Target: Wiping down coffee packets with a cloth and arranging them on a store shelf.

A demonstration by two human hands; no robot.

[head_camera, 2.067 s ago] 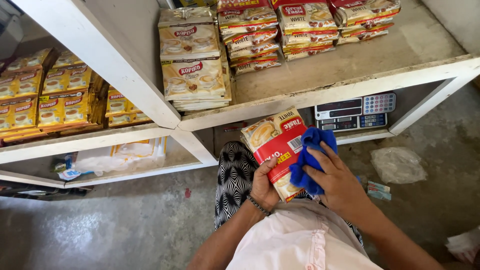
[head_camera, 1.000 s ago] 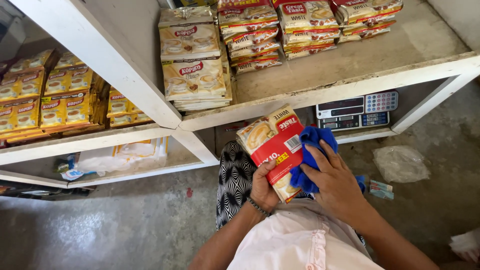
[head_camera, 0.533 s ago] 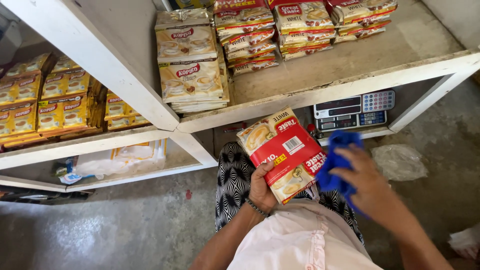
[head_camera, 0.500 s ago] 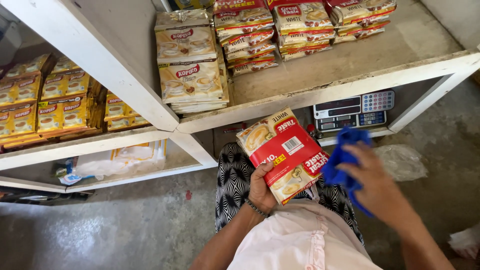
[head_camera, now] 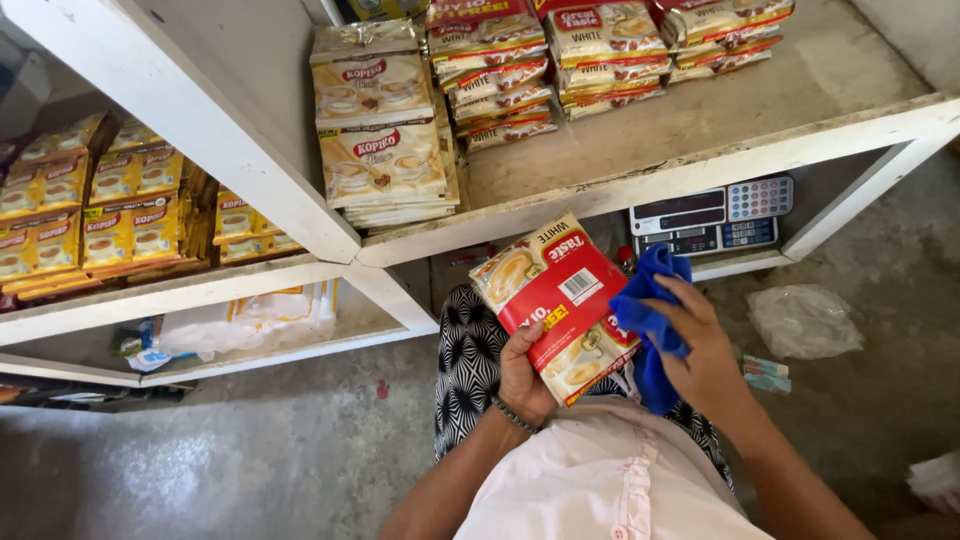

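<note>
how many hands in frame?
2. Left hand holds the red packet from below; right hand grips a blue cloth at the packet's right edge.

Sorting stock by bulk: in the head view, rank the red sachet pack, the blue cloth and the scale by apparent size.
1. red sachet pack, held in the left hand
2. scale
3. blue cloth, bunched in the right hand
The last two look close, and nearness skews them.

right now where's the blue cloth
In the head view the blue cloth is right of centre, bunched in the right hand against the right edge of the red packet, just below the white shelf.
</note>
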